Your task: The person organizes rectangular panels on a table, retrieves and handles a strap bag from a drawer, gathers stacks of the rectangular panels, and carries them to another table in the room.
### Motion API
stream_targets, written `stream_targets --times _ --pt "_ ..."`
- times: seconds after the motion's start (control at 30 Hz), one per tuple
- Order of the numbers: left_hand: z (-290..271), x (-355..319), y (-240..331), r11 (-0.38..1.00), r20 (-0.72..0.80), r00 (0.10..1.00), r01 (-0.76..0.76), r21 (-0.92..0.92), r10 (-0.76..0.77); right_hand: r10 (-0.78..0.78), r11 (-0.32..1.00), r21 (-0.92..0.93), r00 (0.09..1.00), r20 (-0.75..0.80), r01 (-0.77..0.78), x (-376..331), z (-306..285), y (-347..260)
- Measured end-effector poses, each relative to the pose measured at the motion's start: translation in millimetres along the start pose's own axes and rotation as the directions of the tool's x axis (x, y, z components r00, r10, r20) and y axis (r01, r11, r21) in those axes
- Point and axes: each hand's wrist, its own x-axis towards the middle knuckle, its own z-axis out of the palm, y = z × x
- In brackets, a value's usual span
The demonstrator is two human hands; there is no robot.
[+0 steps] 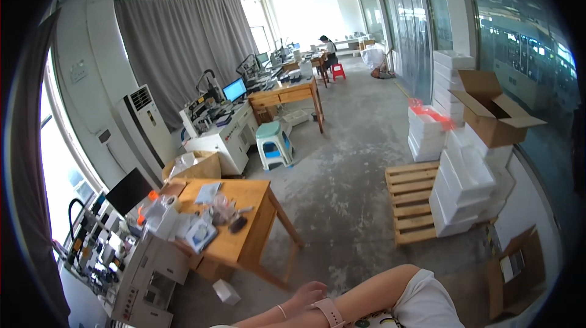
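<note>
At the lower edge my two forearms cross in front of me. My left hand [308, 294], with a thin bracelet at its wrist, lies just beyond my right wrist. Its fingers look bent but are blurred and partly covered, so their closing cannot be judged. A pale pink watch [330, 313] sits on my right wrist, and the white sleeve [430, 303] covers that upper arm. The fingers of my right hand are not clearly visible at the lower edge. No held thing shows at either hand. The nearest furniture is a wooden table [259, 206] bearing papers, plastic bags and a dark object.
White foam boxes [464, 175] stand on and beside a wooden pallet [412, 193] at right, with an open carton [491, 114] on top. At left are a machine bench [149, 279] and a stool [274, 145]. A person [329, 50] sits far off; a white box [226, 292] lies on the floor.
</note>
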Motion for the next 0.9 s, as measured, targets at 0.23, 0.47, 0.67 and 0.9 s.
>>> stream_targets --times 0.23,0.47,0.67,0.9 --pt "-36.6 165.6 138.5 0.991 0.000 0.991 -0.133 0.022 0.133 0.023 0.921 -0.339 0.897 -0.442 -0.191 -129.1 -203.8 -2.7" --pt "-106.4 357.6 129.9 0.931 0.060 0.992 0.087 0.355 -0.115 0.100 0.994 0.105 0.388 -0.916 -0.008 -340.9 -384.6 99.0" --pt "-264.8 509.8 -7.3 0.621 0.425 0.609 0.145 0.771 -0.670 0.154 0.940 0.124 -0.072 -0.985 0.319 -406.6 -547.3 179.6" --pt "-324.0 616.5 54.5 0.793 -0.286 0.865 0.496 0.355 -0.412 0.571 0.774 0.633 0.419 -0.706 0.009 -435.2 -755.8 266.9"
